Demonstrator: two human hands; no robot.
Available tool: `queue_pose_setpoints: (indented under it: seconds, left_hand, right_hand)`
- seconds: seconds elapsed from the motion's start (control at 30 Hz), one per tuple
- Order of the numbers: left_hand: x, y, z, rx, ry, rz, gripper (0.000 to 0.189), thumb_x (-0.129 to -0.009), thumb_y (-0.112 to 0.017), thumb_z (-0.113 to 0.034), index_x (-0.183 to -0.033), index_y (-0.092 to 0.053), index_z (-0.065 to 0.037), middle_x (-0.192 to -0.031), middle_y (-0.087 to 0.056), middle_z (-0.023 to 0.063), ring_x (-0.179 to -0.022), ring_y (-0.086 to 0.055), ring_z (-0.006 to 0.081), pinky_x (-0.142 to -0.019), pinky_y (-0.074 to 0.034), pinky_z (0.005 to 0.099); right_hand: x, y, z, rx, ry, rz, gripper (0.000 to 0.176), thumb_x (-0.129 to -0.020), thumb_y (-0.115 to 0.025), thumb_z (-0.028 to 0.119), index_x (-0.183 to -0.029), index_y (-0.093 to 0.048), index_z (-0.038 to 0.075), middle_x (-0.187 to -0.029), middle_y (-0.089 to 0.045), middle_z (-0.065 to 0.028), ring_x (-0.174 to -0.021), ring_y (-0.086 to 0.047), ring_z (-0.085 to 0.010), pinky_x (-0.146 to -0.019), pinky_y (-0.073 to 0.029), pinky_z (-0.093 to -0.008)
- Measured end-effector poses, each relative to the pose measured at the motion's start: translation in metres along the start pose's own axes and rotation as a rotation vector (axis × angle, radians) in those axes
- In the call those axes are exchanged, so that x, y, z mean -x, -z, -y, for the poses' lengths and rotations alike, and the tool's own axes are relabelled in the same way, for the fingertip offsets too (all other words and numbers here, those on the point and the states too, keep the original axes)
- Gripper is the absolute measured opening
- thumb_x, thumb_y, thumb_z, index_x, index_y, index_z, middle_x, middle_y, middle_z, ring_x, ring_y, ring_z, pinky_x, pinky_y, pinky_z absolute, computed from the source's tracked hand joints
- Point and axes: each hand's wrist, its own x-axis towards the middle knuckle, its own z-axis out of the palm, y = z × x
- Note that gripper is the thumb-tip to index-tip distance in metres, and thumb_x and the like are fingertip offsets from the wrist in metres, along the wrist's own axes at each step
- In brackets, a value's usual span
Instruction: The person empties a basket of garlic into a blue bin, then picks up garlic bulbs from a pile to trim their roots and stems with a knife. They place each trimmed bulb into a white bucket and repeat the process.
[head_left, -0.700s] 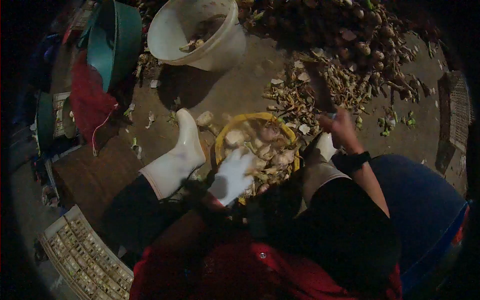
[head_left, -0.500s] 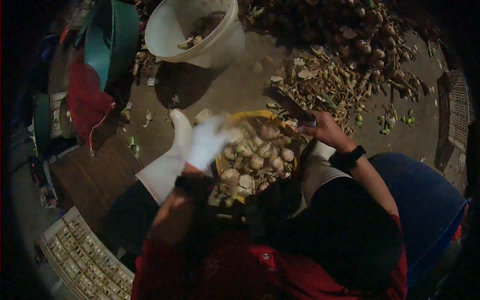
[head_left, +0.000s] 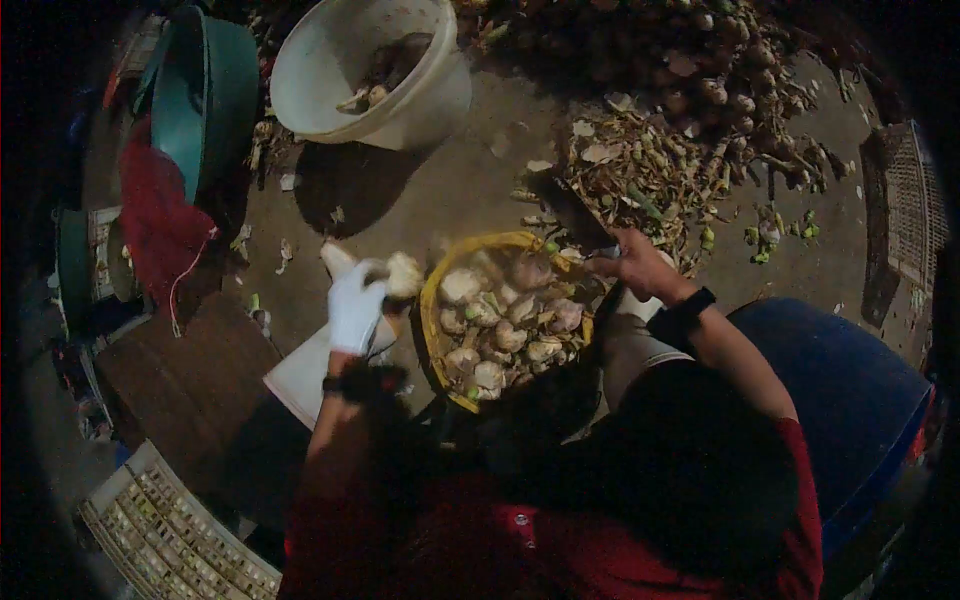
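Across the far right, a heap of garlic (head_left: 700, 95); to its left, a white tub (head_left: 435, 105); in the middle, a yellow-rimmed basket (head_left: 500, 240); at its far right, a knife (head_left: 575, 215) with blade pointing far left, clamped in the right hand (head_left: 643, 268); left of the basket, the gloved left hand (head_left: 355, 308), fingers curled; bulbs (head_left: 510, 337) inside the basket, and a single bulb (head_left: 405, 275) beside those fingers, hard to tell whether gripped

Left hand (head_left: 356, 312) was withdrawn from yellow-rimmed container (head_left: 500, 241), brought to pale bulb (head_left: 404, 275) beside it | knife (head_left: 578, 218) in right hand (head_left: 645, 268) was swung leftward
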Motion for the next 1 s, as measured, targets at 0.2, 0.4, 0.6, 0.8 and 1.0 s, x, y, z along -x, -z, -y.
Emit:
queue_pose_setpoints:
  seconds: [0.2, 0.4, 0.6, 0.8, 1.0]
  left_hand:
    - [0.015, -0.023, 0.005, 0.168, 0.072, -0.041, 0.034, -0.076, -0.057, -0.012, -0.109, -0.056, -0.004, -0.097, -0.061, 0.0137, -0.088, -0.059, 0.0201, -0.077, -0.046, 0.0287]
    - [0.010, -0.059, -0.052, 0.126, -0.218, 0.074, 0.028, -0.080, -0.055, -0.018, -0.104, -0.060, -0.007, -0.104, -0.059, 0.0159, -0.094, -0.058, 0.0258, -0.081, -0.044, 0.0303]
    - [0.056, -0.071, -0.041, -0.168, -0.457, 0.186, 0.028, -0.077, -0.058, -0.021, -0.100, -0.061, -0.005, -0.102, -0.060, 0.0143, -0.096, -0.057, 0.0286, -0.083, -0.044, 0.0337]
    - [0.027, -0.038, -0.022, 0.388, 0.214, 0.162, 0.029, -0.077, -0.058, -0.013, -0.101, -0.059, 0.003, -0.091, -0.064, 0.0113, -0.085, -0.058, 0.0162, -0.078, -0.045, 0.0275]
    - [0.087, -0.076, 0.132, -0.456, -0.501, 0.371, 0.035, -0.079, -0.052, -0.011, -0.113, -0.053, -0.001, -0.108, -0.057, 0.0155, -0.100, -0.054, 0.0264, -0.087, -0.042, 0.0342]
  right_hand:
    - [-0.015, -0.019, -0.004, 0.021, 0.087, 0.038, 0.043, -0.072, -0.069, 0.023, -0.105, -0.056, -0.002, -0.076, -0.061, -0.0068, -0.064, -0.053, -0.0126, -0.061, -0.045, -0.0312]
    - [-0.020, -0.021, -0.022, -0.067, 0.133, 0.003, 0.039, -0.073, -0.069, 0.025, -0.100, -0.058, -0.001, -0.077, -0.062, -0.0063, -0.065, -0.053, -0.0111, -0.060, -0.045, -0.0286]
    - [-0.023, -0.019, -0.025, -0.030, 0.049, 0.047, 0.037, -0.073, -0.068, 0.022, -0.100, -0.058, -0.001, -0.073, -0.062, -0.0084, -0.064, -0.055, -0.0128, -0.059, -0.045, -0.0302]
    - [-0.022, -0.020, -0.034, 0.102, 0.137, -0.027, 0.036, -0.072, -0.065, 0.018, -0.101, -0.058, -0.001, -0.076, -0.064, -0.0122, -0.067, -0.060, -0.0186, -0.062, -0.047, -0.0333]
    - [-0.014, -0.015, -0.024, 0.041, 0.030, 0.082, 0.040, -0.072, -0.064, 0.019, -0.106, -0.056, 0.000, -0.080, -0.064, -0.0137, -0.068, -0.061, -0.0209, -0.066, -0.048, -0.0339]
